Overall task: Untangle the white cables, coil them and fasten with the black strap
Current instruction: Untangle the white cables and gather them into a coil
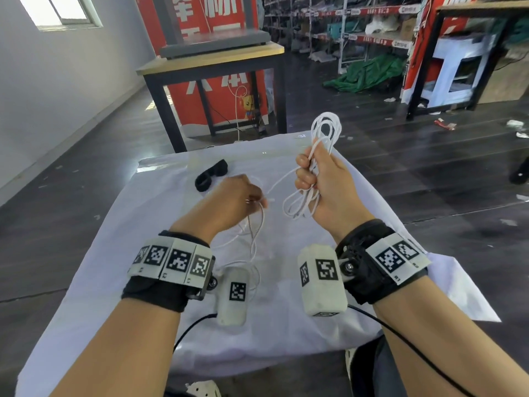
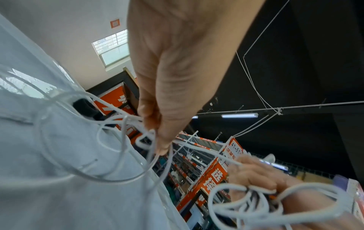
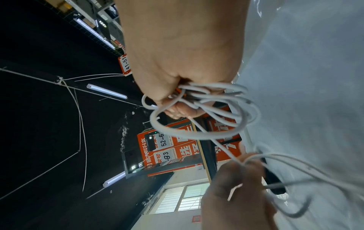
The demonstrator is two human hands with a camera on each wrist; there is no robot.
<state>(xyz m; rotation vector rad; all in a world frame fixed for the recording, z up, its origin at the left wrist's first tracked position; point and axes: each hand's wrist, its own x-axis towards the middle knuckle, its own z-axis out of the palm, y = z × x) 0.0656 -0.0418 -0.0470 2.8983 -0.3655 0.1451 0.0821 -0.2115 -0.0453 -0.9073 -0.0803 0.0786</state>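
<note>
My right hand is held up above the table and grips a coil of white cable, with loops sticking out above and below the fist. One strand runs from the coil across to my left hand, which pinches loose white cable between thumb and fingers. More slack cable hangs from the left hand and lies in loops on the cloth. The black strap lies curled on the cloth beyond the left hand, untouched.
The table is covered with a white cloth. Beyond it stand a black-legged wooden table with a red banner, shelving racks and a green tarp on the dark floor.
</note>
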